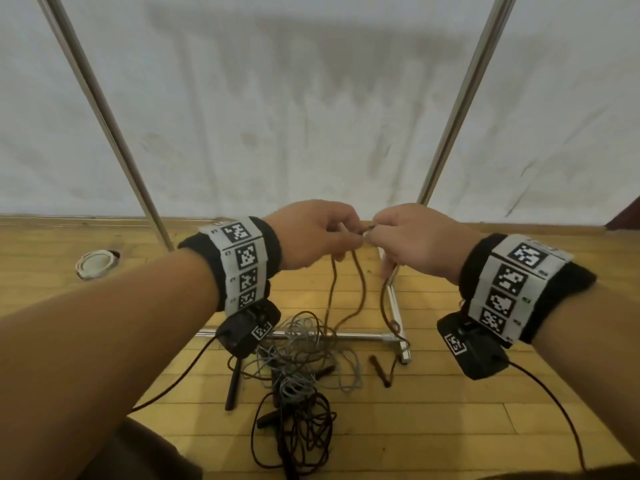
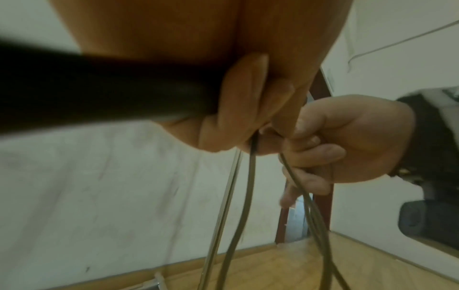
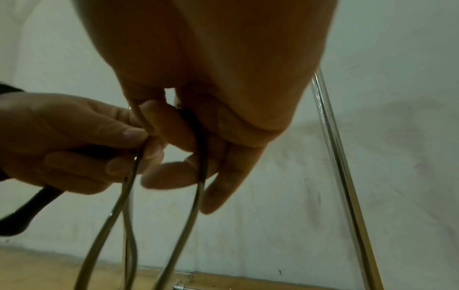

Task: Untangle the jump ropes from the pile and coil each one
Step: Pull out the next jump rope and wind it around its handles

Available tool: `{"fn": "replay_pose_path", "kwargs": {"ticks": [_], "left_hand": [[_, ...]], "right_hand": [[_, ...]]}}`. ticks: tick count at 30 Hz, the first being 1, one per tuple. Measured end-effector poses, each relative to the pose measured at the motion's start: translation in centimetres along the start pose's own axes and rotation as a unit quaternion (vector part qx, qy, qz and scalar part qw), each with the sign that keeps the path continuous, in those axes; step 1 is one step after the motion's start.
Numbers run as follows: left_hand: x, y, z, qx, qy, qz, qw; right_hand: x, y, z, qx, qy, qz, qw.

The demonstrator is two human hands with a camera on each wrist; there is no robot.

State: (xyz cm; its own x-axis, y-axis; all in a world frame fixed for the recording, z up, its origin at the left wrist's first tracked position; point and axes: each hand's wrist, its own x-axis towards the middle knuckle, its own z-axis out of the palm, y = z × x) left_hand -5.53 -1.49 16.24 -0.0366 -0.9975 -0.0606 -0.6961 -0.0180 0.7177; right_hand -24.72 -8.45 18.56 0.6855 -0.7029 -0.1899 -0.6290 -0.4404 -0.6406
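Brown rope [image 1: 360,289] hangs in loops from both raised hands, above the pile [image 1: 298,375] of tangled grey, black and brown ropes on the wooden floor [image 1: 450,427]. The left hand [image 1: 308,237] has its fingers [image 2: 238,109] curled round a black handle [image 2: 99,88] and pinches the cord just beside it; the right hand [image 1: 412,244] pinches the same cord between thumb and fingers [image 3: 178,125], touching the left hand. The step in hand looks like coiling this rope while its lower end still runs into the pile. Next, the right hand would probably need to slide down the cord, draw up a fresh length and pass it to the left, easing it free where it snags. Behind the pile lies a metal frame [image 1: 391,299], with slanted poles rising in front of a stained white sheet [image 1: 311,116]. Left of the pile, a round white fitting [image 1: 95,263] sits in the floor.
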Motion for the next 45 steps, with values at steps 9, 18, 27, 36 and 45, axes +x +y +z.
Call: {"fn": "replay_pose_path", "kwargs": {"ticks": [9, 18, 27, 36, 45], "left_hand": [[0.1, -3.8, -5.9, 0.040, 0.317, -0.065, 0.945], [-3.1, -10.1, -11.4, -0.072, 0.429, -0.242, 0.867], [-0.3, -4.9, -5.4, -0.056, 0.142, -0.181, 0.971], [-0.6, -0.5, -0.3, -0.242, 0.009, -0.067, 0.968], [-1.1, 0.7, 0.2, -0.181, -0.030, -0.049, 0.982]], "right_hand": [[0.3, 6.5, -2.2, -0.034, 0.006, 0.005, 0.999], [-1.6, 15.7, -3.1, -0.207, -0.125, 0.252, 0.937], [-0.2, 7.1, -2.0, 0.179, -0.012, 0.210, 0.961], [0.1, -0.9, 0.4, 0.283, 0.006, 0.061, 0.957], [0.0, -2.4, 0.9, 0.176, 0.009, 0.020, 0.984]]}}
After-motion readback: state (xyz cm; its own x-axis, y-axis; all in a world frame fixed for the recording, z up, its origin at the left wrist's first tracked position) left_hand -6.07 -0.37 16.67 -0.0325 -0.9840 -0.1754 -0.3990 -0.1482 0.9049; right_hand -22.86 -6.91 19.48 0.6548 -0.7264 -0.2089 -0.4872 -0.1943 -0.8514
